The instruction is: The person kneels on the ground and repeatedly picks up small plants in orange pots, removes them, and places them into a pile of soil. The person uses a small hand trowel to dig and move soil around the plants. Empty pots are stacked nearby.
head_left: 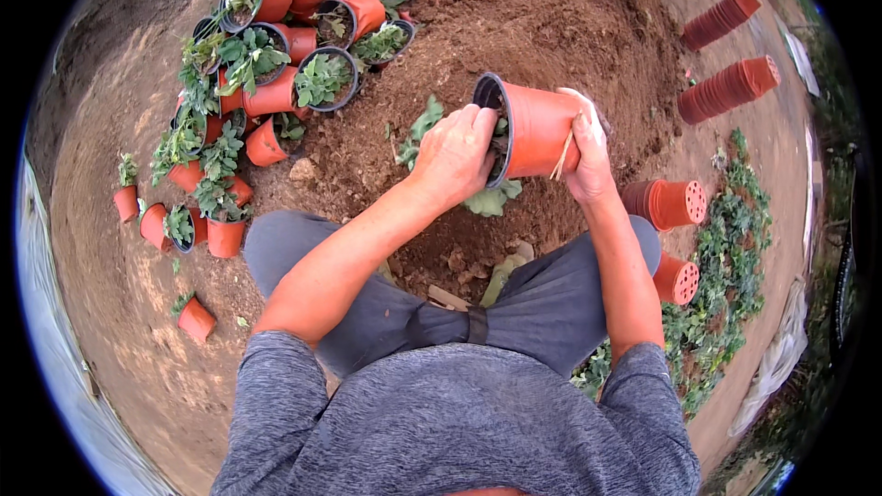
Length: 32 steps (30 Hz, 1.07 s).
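Note:
An orange-red plant pot (540, 131) with a black inside lies tilted on its side above my lap, its mouth turned left. My right hand (588, 142) is closed round its base, and a dry straw-coloured strand (563, 154) hangs by the fingers. At the mouth, my left hand (450, 156) is closed with curled fingertips reaching inside the rim. Green leaves of a plant (493, 198) stick out on both sides of that hand, so it appears to grip the plant; its stem and roots are hidden.
Brown soil (542, 28) is heaped ahead. Many potted leafy plants (326, 79) lie piled at the far left, one small pot (196, 320) apart. Stacked pots (730, 90) lie to the right, beside a long heap of loose green plants (730, 248).

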Tool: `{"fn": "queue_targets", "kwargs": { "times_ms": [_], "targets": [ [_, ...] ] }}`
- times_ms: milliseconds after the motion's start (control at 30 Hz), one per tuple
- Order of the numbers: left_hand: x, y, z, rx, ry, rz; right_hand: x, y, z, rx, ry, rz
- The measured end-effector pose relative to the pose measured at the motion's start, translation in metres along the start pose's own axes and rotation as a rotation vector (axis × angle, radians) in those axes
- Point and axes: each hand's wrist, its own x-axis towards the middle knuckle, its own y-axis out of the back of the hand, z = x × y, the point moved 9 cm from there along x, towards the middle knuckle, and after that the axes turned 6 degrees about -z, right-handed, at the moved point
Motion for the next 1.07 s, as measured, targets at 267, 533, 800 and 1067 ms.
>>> {"fn": "queue_targets", "kwargs": {
  "times_ms": [267, 533, 800, 1067],
  "targets": [
    [-0.008, -0.028, -0.02, -0.355, 0.048, -0.274, -0.003, 0.006, 0.013, -0.062, -0.118, 0.024],
    [-0.004, -0.016, -0.009, -0.599, 0.073, -0.312, -0.012, 0.019, 0.012, -0.014, -0.173, 0.083],
    [-0.015, -0.005, -0.038, -0.933, 0.356, -0.356, -0.041, 0.109, -0.071, -0.382, 0.054, 0.431],
    [-0.028, -0.009, -0.105, -0.792, 0.587, -0.214, -0.162, 0.171, -0.217, -1.783, -0.231, 0.746]
  ]
}}
